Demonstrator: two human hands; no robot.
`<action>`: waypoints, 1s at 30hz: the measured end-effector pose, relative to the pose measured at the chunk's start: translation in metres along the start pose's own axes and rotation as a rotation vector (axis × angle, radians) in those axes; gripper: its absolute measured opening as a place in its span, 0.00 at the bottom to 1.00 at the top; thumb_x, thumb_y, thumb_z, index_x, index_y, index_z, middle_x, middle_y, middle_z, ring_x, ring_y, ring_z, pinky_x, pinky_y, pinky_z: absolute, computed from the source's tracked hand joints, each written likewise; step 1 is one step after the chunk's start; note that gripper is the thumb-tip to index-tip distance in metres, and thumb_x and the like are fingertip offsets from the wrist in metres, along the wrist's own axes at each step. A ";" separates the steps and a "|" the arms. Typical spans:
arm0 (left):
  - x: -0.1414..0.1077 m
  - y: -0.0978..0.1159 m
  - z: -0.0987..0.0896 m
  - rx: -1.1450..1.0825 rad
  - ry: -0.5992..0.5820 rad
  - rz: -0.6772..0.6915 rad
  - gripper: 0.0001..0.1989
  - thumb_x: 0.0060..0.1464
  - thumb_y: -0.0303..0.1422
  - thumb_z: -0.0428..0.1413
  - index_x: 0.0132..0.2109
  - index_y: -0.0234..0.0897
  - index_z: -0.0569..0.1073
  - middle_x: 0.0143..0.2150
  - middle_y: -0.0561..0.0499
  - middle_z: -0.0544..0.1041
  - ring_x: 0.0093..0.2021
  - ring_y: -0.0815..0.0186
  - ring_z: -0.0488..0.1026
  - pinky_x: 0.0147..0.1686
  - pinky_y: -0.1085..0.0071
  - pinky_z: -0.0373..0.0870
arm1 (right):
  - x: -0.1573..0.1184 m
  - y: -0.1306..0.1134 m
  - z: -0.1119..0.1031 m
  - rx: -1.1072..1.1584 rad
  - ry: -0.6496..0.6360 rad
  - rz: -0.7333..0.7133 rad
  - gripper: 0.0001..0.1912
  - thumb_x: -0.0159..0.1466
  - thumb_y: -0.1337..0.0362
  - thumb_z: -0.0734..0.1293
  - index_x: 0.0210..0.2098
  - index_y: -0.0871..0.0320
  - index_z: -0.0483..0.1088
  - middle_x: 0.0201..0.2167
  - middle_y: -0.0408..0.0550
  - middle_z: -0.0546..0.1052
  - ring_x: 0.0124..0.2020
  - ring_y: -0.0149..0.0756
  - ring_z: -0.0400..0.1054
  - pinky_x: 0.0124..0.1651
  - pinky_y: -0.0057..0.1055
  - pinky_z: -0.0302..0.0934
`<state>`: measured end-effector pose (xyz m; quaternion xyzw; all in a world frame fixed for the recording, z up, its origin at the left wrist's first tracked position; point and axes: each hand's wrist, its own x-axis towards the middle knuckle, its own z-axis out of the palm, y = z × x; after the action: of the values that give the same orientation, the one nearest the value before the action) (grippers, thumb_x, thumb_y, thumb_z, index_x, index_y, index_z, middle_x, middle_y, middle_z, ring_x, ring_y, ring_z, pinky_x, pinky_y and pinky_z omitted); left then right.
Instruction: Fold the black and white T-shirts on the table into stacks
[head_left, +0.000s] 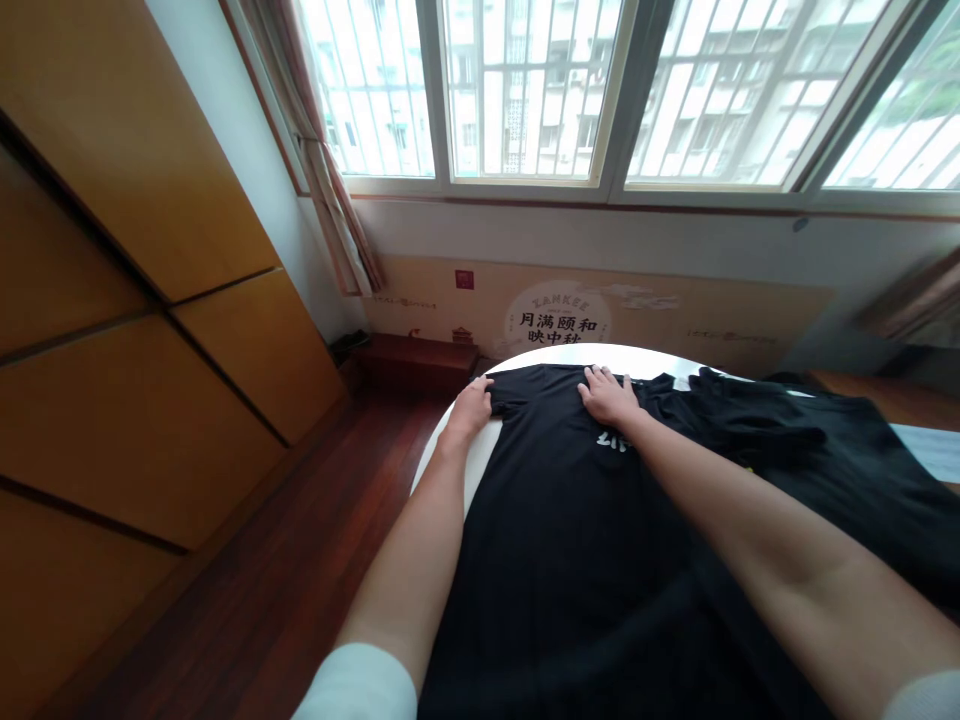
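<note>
A black T-shirt (555, 510) with small white lettering lies spread over a round white table (482, 460). At the end of its left sleeve, near the table's edge, my left hand (474, 402) has its fingers closed on the cloth. My right hand (609, 396) rests flat on the upper part of the shirt, fingers spread, just above the lettering. More dark clothing (810, 430) lies bunched to the right, beyond my right forearm.
Wooden cabinets (150, 420) stand on the left beside the dark red floor (322, 540). A low reddish-brown box (420, 362) sits behind the table. Barred windows (525, 100) and a curtain (330, 200) are at the back. Something pale lies at the right edge (934, 450).
</note>
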<state>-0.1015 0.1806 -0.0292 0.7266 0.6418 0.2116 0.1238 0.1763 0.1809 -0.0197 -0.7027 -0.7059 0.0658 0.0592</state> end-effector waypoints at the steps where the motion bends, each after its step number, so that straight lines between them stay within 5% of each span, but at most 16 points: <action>1: 0.000 0.000 -0.001 0.010 0.032 -0.032 0.22 0.68 0.27 0.49 0.66 0.37 0.73 0.67 0.41 0.75 0.68 0.55 0.70 0.68 0.62 0.63 | -0.011 -0.009 -0.003 -0.011 0.023 -0.029 0.35 0.78 0.57 0.49 0.79 0.67 0.46 0.80 0.58 0.46 0.81 0.46 0.34 0.78 0.59 0.25; 4: -0.003 0.003 -0.003 0.071 0.126 -0.179 0.19 0.69 0.36 0.52 0.61 0.33 0.74 0.65 0.33 0.73 0.66 0.46 0.70 0.65 0.54 0.66 | -0.066 -0.049 0.000 -0.016 0.054 -0.235 0.36 0.78 0.54 0.53 0.80 0.63 0.46 0.81 0.50 0.45 0.81 0.35 0.32 0.79 0.47 0.20; 7: -0.006 0.005 -0.007 0.131 0.117 -0.262 0.24 0.66 0.46 0.57 0.58 0.31 0.73 0.61 0.32 0.76 0.63 0.44 0.72 0.61 0.55 0.67 | -0.149 -0.088 0.009 0.111 -0.087 -0.668 0.37 0.77 0.47 0.55 0.77 0.60 0.55 0.80 0.53 0.49 0.81 0.44 0.38 0.79 0.55 0.20; 10: -0.006 0.005 -0.007 0.150 0.065 -0.236 0.21 0.66 0.43 0.57 0.59 0.34 0.71 0.59 0.36 0.78 0.62 0.45 0.73 0.61 0.55 0.66 | -0.226 -0.106 0.015 0.264 -0.242 -0.870 0.43 0.75 0.41 0.58 0.80 0.57 0.45 0.80 0.53 0.47 0.81 0.47 0.38 0.79 0.59 0.24; 13: -0.003 0.004 -0.003 0.136 0.088 -0.233 0.14 0.69 0.35 0.52 0.58 0.38 0.72 0.60 0.39 0.78 0.62 0.48 0.72 0.61 0.54 0.65 | -0.274 -0.104 0.026 0.293 -0.246 -1.001 0.44 0.75 0.41 0.59 0.81 0.54 0.40 0.80 0.51 0.45 0.81 0.49 0.37 0.79 0.61 0.27; 19: -0.003 0.004 -0.008 0.086 0.139 -0.295 0.15 0.68 0.30 0.50 0.57 0.39 0.75 0.60 0.38 0.76 0.61 0.50 0.73 0.59 0.57 0.67 | -0.316 -0.095 0.075 0.059 0.272 -1.136 0.30 0.80 0.54 0.58 0.78 0.46 0.50 0.77 0.50 0.57 0.76 0.45 0.56 0.77 0.54 0.47; 21: -0.007 0.012 -0.014 0.111 0.191 -0.323 0.18 0.65 0.26 0.49 0.58 0.36 0.75 0.61 0.35 0.75 0.62 0.47 0.73 0.59 0.55 0.67 | -0.321 -0.095 0.081 0.017 0.345 -1.128 0.30 0.80 0.53 0.59 0.78 0.44 0.49 0.76 0.52 0.59 0.75 0.46 0.57 0.76 0.53 0.51; 23: -0.012 0.027 -0.014 0.138 0.256 -0.251 0.21 0.63 0.24 0.49 0.61 0.34 0.74 0.63 0.34 0.75 0.64 0.46 0.71 0.62 0.53 0.66 | -0.323 -0.095 0.080 0.026 0.340 -1.132 0.30 0.80 0.53 0.58 0.78 0.45 0.49 0.76 0.52 0.59 0.75 0.47 0.56 0.75 0.55 0.52; 25: -0.017 0.046 -0.008 0.146 0.233 -0.027 0.24 0.65 0.26 0.48 0.66 0.35 0.72 0.69 0.37 0.72 0.68 0.50 0.68 0.67 0.56 0.63 | -0.323 -0.095 0.074 0.062 0.280 -1.133 0.30 0.80 0.53 0.58 0.78 0.46 0.50 0.77 0.52 0.58 0.76 0.47 0.55 0.75 0.56 0.51; 27: -0.022 0.063 0.005 0.166 0.072 0.194 0.27 0.70 0.33 0.45 0.72 0.35 0.66 0.75 0.41 0.65 0.74 0.55 0.62 0.72 0.59 0.57 | -0.324 -0.095 0.066 0.114 0.179 -1.129 0.30 0.80 0.53 0.56 0.78 0.49 0.49 0.77 0.52 0.57 0.77 0.45 0.52 0.77 0.57 0.46; 30: -0.026 0.074 0.025 0.267 -0.181 0.258 0.33 0.73 0.44 0.42 0.78 0.35 0.56 0.80 0.43 0.53 0.80 0.54 0.49 0.76 0.55 0.47 | -0.324 -0.090 0.052 0.216 0.010 -1.048 0.32 0.80 0.54 0.55 0.79 0.54 0.46 0.78 0.51 0.55 0.79 0.43 0.46 0.79 0.56 0.37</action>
<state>-0.0268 0.1466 -0.0217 0.8288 0.5521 0.0727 0.0557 0.0807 -0.1441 -0.0519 -0.2461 -0.9511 0.0963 0.1597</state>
